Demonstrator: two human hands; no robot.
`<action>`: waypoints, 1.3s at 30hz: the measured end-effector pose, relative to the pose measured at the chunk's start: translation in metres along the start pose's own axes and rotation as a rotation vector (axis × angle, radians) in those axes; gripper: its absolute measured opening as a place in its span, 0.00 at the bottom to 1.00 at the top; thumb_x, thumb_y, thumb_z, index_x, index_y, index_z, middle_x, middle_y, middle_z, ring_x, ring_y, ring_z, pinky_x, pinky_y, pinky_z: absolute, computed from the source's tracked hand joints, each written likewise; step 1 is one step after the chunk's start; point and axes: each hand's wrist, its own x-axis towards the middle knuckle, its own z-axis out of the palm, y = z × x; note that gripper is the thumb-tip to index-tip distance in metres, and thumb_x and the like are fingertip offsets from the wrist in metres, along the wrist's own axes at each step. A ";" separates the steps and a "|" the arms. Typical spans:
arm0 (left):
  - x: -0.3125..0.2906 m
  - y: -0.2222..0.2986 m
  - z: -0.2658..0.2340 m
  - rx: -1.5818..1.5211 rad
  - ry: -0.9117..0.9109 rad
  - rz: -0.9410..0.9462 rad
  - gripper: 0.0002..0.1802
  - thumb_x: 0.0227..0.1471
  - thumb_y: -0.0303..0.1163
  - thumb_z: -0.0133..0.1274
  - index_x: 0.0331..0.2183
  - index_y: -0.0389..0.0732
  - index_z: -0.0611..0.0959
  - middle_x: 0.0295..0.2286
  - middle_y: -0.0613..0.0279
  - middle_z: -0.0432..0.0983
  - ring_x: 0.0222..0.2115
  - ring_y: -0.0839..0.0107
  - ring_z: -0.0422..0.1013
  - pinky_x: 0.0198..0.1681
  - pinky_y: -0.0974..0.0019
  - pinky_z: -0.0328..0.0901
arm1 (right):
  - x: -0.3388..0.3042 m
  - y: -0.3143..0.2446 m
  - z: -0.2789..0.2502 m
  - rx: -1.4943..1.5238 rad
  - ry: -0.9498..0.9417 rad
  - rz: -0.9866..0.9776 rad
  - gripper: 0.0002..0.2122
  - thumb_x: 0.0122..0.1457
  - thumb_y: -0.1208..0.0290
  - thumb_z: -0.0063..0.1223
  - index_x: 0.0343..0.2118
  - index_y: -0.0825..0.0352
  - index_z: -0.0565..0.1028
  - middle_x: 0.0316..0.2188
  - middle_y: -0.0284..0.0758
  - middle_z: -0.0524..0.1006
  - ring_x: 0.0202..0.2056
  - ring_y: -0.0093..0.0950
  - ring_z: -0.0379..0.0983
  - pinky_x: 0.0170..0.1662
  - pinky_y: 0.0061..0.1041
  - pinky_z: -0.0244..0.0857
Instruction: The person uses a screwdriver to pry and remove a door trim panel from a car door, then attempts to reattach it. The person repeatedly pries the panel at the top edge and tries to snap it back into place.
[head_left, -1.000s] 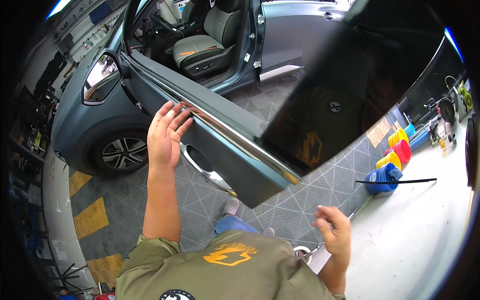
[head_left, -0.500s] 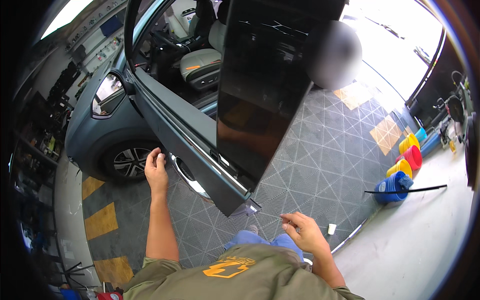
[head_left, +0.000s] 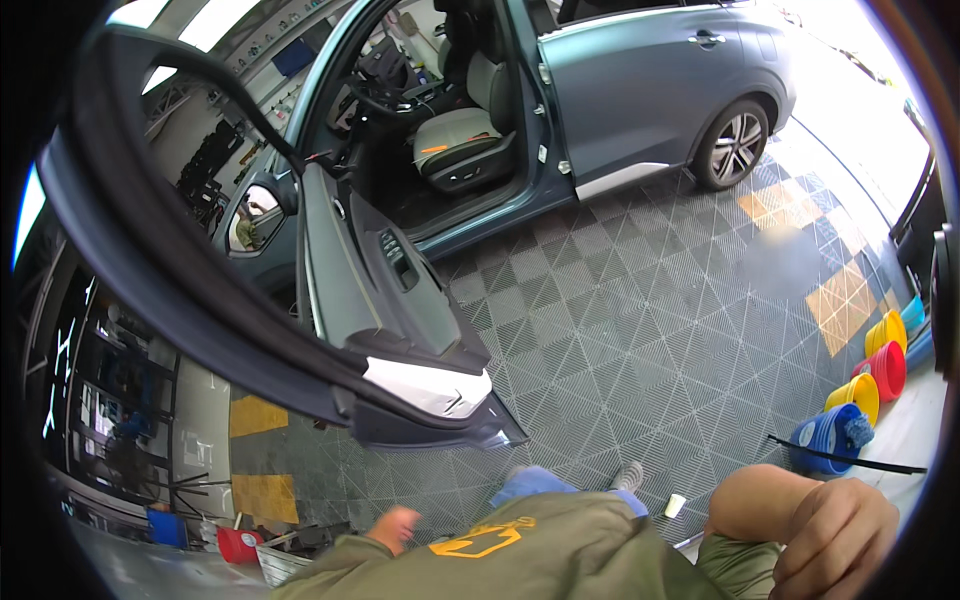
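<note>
My left hand (head_left: 396, 528) is low beside my shirt, partly hidden by the sleeve and smeared, so its fingers cannot be read. At the lower right my right hand (head_left: 840, 535) is raised with bent wrist and curled fingers; the palm side is hidden, and whether it holds anything does not show. Neither hand touches the car. In front of me the open front door (head_left: 385, 290) of a blue-grey car (head_left: 650, 95) swings out toward the left, its inner panel, switches and thick dark window frame (head_left: 150, 240) showing.
Inside the car is a grey seat (head_left: 465, 140) with an orange item (head_left: 435, 150) on it. Blue bucket (head_left: 828, 440), red bucket (head_left: 882, 370) and yellow ones line the right wall, near a thin black strip (head_left: 850, 455). A white cup (head_left: 675, 505) stands on the grey tiled floor (head_left: 600, 330).
My view has shifted around the door's edge, so the inner panel and rear of the car now show. My left hand has dropped toward my body; the right has moved out to the right.
</note>
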 end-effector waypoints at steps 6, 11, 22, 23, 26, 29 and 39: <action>-0.096 0.135 0.146 0.373 -0.132 0.627 0.29 0.57 0.49 0.54 0.49 0.35 0.80 0.45 0.49 0.79 0.43 0.57 0.76 0.48 0.57 0.69 | 0.031 0.018 -0.065 0.145 -0.095 0.070 0.09 0.55 0.76 0.53 0.39 0.65 0.78 0.21 0.36 0.74 0.17 0.29 0.68 0.22 0.26 0.65; -0.127 0.237 0.173 0.026 -0.016 0.674 0.25 0.56 0.47 0.55 0.49 0.38 0.81 0.45 0.49 0.79 0.46 0.56 0.75 0.49 0.56 0.68 | 0.049 0.066 -0.117 0.254 -0.151 0.111 0.08 0.56 0.75 0.54 0.39 0.63 0.77 0.23 0.35 0.76 0.17 0.30 0.70 0.23 0.25 0.65; -0.109 0.452 0.185 0.280 -0.005 0.708 0.22 0.56 0.48 0.54 0.42 0.40 0.83 0.41 0.48 0.81 0.43 0.52 0.76 0.47 0.55 0.69 | 0.023 0.289 -0.240 -0.132 0.140 0.791 0.14 0.52 0.77 0.52 0.43 0.75 0.76 0.20 0.32 0.69 0.17 0.20 0.62 0.21 0.21 0.58; -0.119 0.483 0.174 0.185 0.059 0.779 0.22 0.57 0.47 0.53 0.44 0.39 0.82 0.42 0.48 0.80 0.44 0.52 0.76 0.48 0.55 0.69 | -0.002 0.311 -0.268 -0.267 0.086 0.991 0.16 0.54 0.79 0.50 0.48 0.74 0.74 0.24 0.32 0.71 0.22 0.20 0.65 0.25 0.19 0.61; -0.173 0.583 0.104 0.056 0.153 0.924 0.23 0.58 0.44 0.52 0.48 0.37 0.80 0.41 0.48 0.80 0.43 0.52 0.76 0.47 0.55 0.70 | -0.065 0.368 -0.301 -0.593 0.082 1.446 0.11 0.59 0.78 0.50 0.43 0.71 0.77 0.24 0.28 0.71 0.23 0.17 0.66 0.27 0.19 0.64; -0.208 0.640 0.026 -0.221 0.343 1.042 0.23 0.59 0.41 0.53 0.50 0.36 0.78 0.41 0.48 0.80 0.42 0.54 0.77 0.47 0.56 0.70 | -0.125 0.404 -0.315 -0.640 -0.055 1.648 0.10 0.59 0.78 0.50 0.43 0.71 0.78 0.20 0.30 0.73 0.20 0.18 0.68 0.25 0.22 0.65; -0.239 0.776 -0.143 -0.522 0.605 1.024 0.20 0.59 0.35 0.54 0.50 0.34 0.79 0.44 0.51 0.79 0.41 0.64 0.77 0.47 0.63 0.71 | -0.038 0.674 -0.360 -0.550 -0.889 1.042 0.11 0.58 0.74 0.53 0.43 0.70 0.77 0.31 0.47 0.77 0.34 0.44 0.76 0.40 0.39 0.69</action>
